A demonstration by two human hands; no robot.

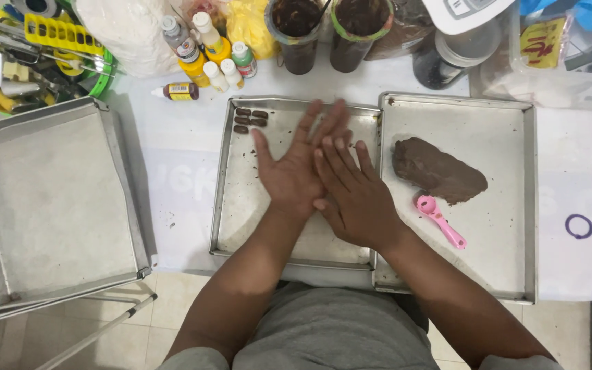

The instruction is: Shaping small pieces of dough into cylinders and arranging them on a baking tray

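Note:
My left hand [289,171] lies flat with fingers stretched over the middle metal tray [241,212]. My right hand [354,202] rests across it, palm against palm, fingers straight. Whether anything lies between the palms is hidden. Several small brown dough pieces [250,120] sit in rows in the tray's far left corner. On the right metal tray [508,226] lie a flattened lump of brown dough [438,171] and a pink scoop spoon [440,219], close to my right hand.
A larger metal tray [49,205] stands on a stand at the left. Small bottles [207,58], two dark jars [323,31], bags and a green basket of tools [35,48] line the back. Two rubber bands [579,226] lie at the right.

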